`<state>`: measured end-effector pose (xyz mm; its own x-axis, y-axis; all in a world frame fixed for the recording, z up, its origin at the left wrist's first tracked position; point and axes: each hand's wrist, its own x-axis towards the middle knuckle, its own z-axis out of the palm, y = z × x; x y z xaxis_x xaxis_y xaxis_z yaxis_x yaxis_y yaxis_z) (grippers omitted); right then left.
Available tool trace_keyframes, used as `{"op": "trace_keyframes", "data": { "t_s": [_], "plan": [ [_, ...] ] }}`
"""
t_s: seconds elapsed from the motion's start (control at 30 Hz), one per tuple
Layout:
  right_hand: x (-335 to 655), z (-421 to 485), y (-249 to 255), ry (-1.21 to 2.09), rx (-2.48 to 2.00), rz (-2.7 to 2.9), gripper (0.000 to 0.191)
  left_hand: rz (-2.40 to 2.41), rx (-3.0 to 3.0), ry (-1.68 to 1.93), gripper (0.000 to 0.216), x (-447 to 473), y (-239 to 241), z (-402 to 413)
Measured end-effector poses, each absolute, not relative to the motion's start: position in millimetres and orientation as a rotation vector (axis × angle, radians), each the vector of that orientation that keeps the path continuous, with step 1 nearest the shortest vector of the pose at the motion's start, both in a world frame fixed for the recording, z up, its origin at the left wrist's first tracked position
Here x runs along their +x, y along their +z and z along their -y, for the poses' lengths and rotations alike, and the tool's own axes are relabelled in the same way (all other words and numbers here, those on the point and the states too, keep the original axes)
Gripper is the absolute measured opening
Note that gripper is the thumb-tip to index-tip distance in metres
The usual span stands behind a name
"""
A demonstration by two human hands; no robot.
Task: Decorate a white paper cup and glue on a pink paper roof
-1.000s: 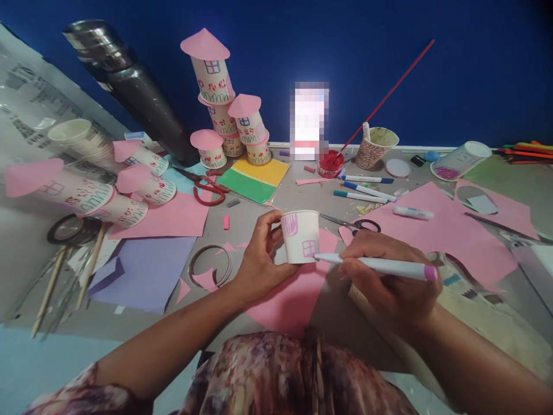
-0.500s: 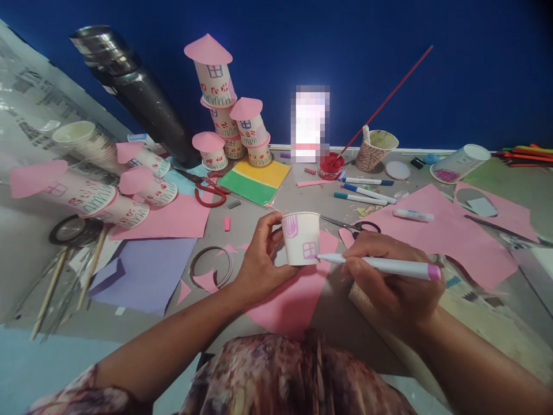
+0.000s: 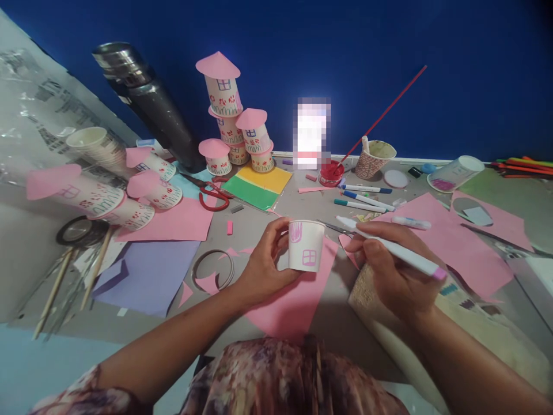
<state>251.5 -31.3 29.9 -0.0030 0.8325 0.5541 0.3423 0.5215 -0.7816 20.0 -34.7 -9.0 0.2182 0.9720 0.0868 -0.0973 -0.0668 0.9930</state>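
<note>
My left hand (image 3: 264, 262) is closed round a small white paper cup (image 3: 306, 245), held upside down just above a pink paper sheet (image 3: 294, 297). A pink door and a pink window are drawn on the cup's side. My right hand (image 3: 391, 268) grips a white marker (image 3: 391, 246) with a pink end cap. Its tip points up and left, lifted clear of the cup to the right.
Finished cup houses with pink cone roofs stand stacked at the back (image 3: 228, 115), and more lie at the left (image 3: 108, 199). Red scissors (image 3: 213, 195), markers (image 3: 365, 199), a red paint pot (image 3: 330, 172), a steel flask (image 3: 149, 101), a tape roll (image 3: 80, 230) and pink paper (image 3: 449, 236) crowd the table.
My right hand lifted the marker tip off the cup's window and drew it up and to the right. The view tilted down a little. The cup stays in my left hand.
</note>
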Motion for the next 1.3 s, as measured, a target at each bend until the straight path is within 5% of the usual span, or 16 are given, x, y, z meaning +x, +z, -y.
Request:
{"op": "trace_keyframes", "data": {
  "t_s": [0.8, 1.3],
  "plan": [
    [247, 18, 39, 0.417, -0.859, 1.895, 0.03, -0.424, 0.382, 0.621, 0.078, 7, -6, 21],
    [248, 41, 38, 0.708, -0.915, 1.62, 0.006, -0.452, 0.344, 0.78, 0.061, 6, -12, 21]
  ]
}}
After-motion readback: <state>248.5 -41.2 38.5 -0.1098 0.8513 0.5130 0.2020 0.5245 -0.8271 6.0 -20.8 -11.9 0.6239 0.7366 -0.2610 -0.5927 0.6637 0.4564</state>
